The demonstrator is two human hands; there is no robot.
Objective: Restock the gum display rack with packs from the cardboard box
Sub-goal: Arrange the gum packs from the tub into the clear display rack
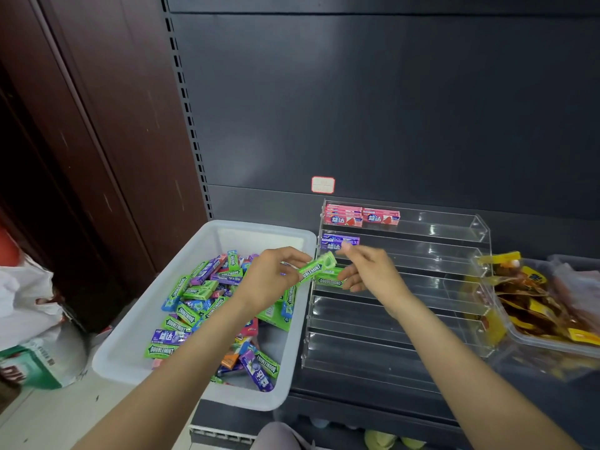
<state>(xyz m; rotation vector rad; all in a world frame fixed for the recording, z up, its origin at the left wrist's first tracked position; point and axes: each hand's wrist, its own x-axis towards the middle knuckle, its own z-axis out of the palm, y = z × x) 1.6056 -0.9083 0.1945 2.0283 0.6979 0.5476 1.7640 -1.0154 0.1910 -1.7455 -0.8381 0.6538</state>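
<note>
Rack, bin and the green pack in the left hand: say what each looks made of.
Rack: clear, glossy acrylic by the look; the dark shelf shows through it and its edges catch glints.
Bin: white, matte, slightly translucent plastic, with rounded moulded corners and a rolled rim; not cardboard.
Green pack, held by the left hand: likely printed paper or foil wrap with a slight sheen.

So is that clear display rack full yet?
No, mostly empty. The clear rack holds pink packs on top, purple packs below, green packs on the third tier; its lower tiers are bare.

Price label [322, 185] print too blurred to read, snack tray [552, 347] cut by right edge
</note>
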